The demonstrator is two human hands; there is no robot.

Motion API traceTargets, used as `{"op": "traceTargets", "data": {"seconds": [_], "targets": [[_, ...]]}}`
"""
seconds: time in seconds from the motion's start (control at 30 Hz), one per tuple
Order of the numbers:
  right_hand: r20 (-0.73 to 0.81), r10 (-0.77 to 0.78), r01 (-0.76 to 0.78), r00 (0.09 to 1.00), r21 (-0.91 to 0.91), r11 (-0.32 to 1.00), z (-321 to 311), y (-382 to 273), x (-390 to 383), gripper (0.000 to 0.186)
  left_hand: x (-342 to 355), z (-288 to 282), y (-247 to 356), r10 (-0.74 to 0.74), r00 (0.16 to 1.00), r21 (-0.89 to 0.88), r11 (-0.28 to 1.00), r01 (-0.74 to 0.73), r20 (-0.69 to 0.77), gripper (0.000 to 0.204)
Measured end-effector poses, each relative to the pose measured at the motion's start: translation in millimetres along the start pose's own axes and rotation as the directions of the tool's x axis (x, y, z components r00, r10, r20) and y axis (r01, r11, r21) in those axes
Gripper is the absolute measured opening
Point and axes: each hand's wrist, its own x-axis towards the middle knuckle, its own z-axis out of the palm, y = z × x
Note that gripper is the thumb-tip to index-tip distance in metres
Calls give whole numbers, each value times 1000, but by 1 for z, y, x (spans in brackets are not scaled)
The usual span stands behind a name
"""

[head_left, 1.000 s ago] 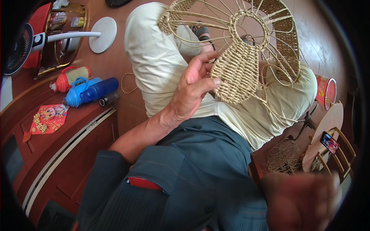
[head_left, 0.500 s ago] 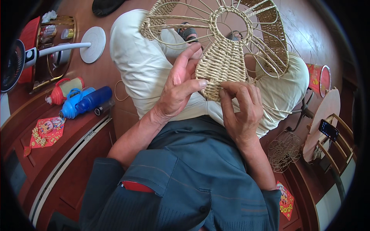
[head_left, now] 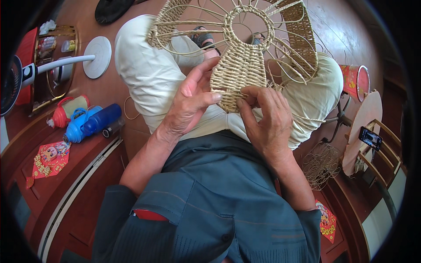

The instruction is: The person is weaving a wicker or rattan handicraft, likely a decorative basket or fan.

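Wicker frame (head_left: 241, 65) rested on the person's lap, both hands at the near edge of its woven panel.

Its central strip was tightly woven from the round ring down to the near end, and two side bands at far left and far right were filled in, while many bare spokes between them were not yet woven. The left hand (head_left: 186, 107) pressed its thumb and fingers against the panel's left edge, closed on it; the right hand (head_left: 265, 118) pinched the near edge, its grip shut on the weave. Half a second earlier the frame sat slightly more to the left and the right hand's fingers lay flatter. A blue bottle (head_left: 90, 122) lay on the floor at left.
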Motion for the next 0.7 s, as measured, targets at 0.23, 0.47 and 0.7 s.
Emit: {"op": "traceTargets", "data": {"seconds": [0.23, 0.47, 0.7], "targets": [[27, 26, -27, 999, 13, 1000, -3, -1, 1, 19, 7, 0, -1, 5, 998, -23, 1000, -4, 63, 96], [37, -24, 24, 999, 2, 1000, -10, -3, 7, 18, 8, -10, 7, 3, 990, 166, 986, -26, 140, 104], [90, -101, 112, 991, -118, 987, -8, -2, 14, 10, 23, -6, 12, 19, 991, 393, 917, -72, 136, 120]]}}
